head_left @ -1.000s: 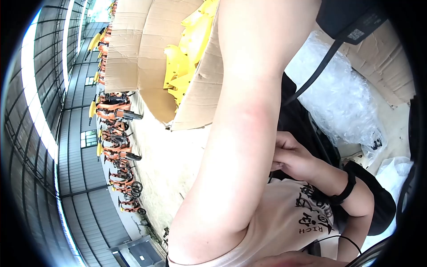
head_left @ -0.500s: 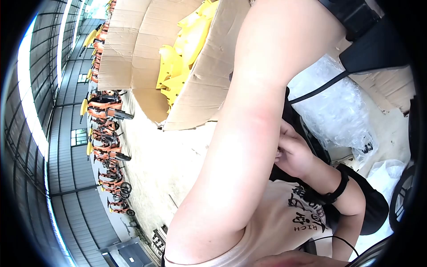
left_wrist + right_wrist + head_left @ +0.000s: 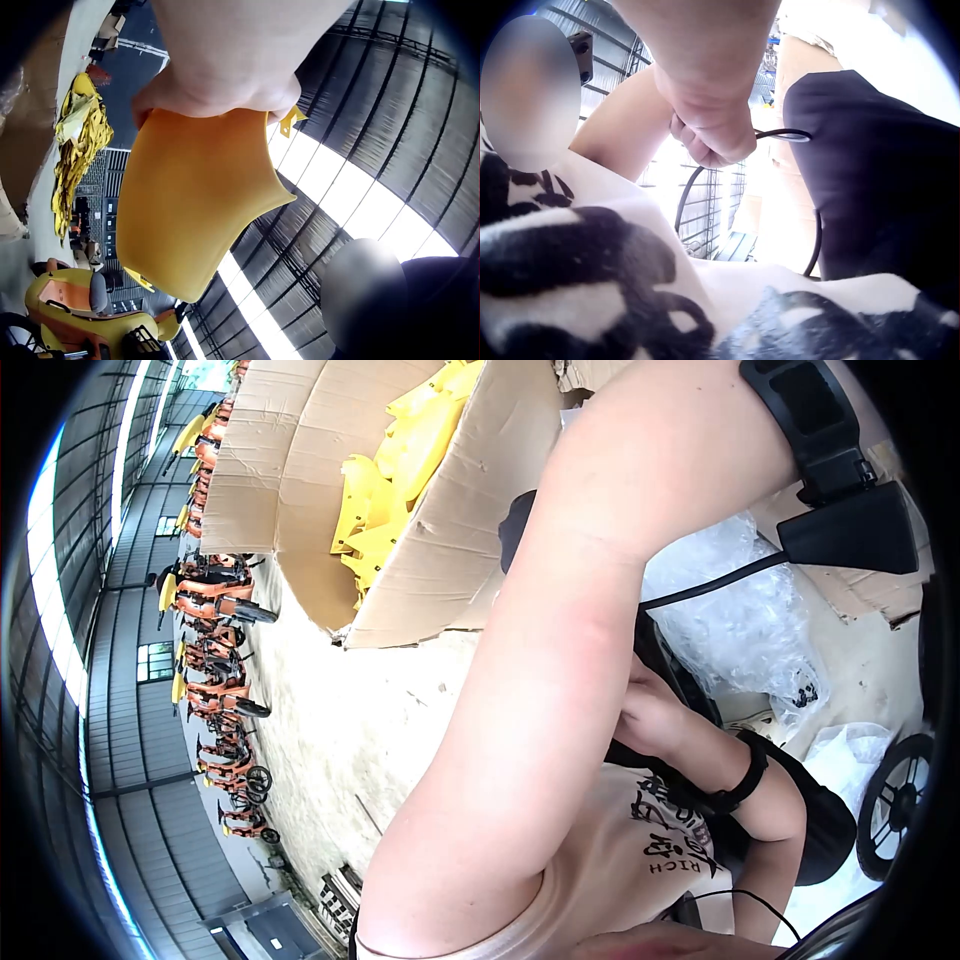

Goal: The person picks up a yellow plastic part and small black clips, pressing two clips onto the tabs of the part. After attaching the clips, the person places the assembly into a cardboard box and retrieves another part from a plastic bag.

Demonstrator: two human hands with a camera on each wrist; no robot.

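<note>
In the left wrist view, my left hand [image 3: 217, 94] grips the upper edge of a curved yellow plastic panel [image 3: 195, 195], which has a pointed corner on one side. A small yellow tab shows past the fingers. In the head view my left forearm reaches across to the upper right, with the hand itself outside the picture. My right hand [image 3: 709, 127] is curled round a thin black cable [image 3: 784, 135] in front of the shirt. In the head view the right hand [image 3: 655, 710] is partly hidden behind the left arm.
A large cardboard box [image 3: 470, 540] holds several yellow plastic parts [image 3: 400, 470]. Clear plastic wrap [image 3: 735, 620] and a black spoked wheel [image 3: 895, 800] are at the right. Orange bikes [image 3: 215, 600] line the wall. A yellow heap [image 3: 79, 150] lies on the floor in the left wrist view.
In the head view, the left forearm and its black wrist strap have shifted right and down. The box and bikes have slid left in the picture. The right hand stays near the waist.
</note>
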